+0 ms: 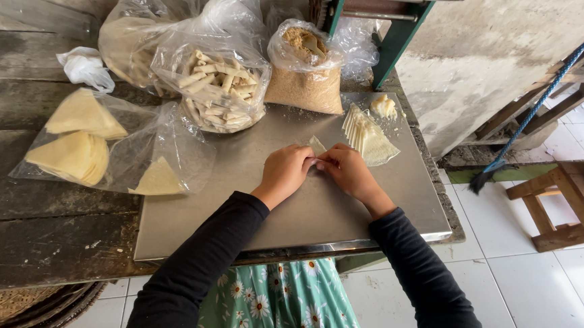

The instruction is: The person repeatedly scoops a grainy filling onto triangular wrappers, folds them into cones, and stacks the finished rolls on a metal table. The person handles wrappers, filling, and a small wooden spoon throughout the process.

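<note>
My left hand and right hand meet, grip pinched on a thin wrapper; wrapper stack lies just beyond my right.

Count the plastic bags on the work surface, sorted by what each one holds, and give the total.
Bags of rolled pastry sticks: 2, front and behind
Bag of brown crumbs: 1
Flat bag of pale triangular wrappers: 1
Crumpled white bag: 1
Total: 5

Both hands, left and right, pinch one wrapper on the metal sheet, outside the bags.

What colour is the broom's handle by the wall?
Blue; the broom handle leans against the wooden frame, seen in the head view.
</note>
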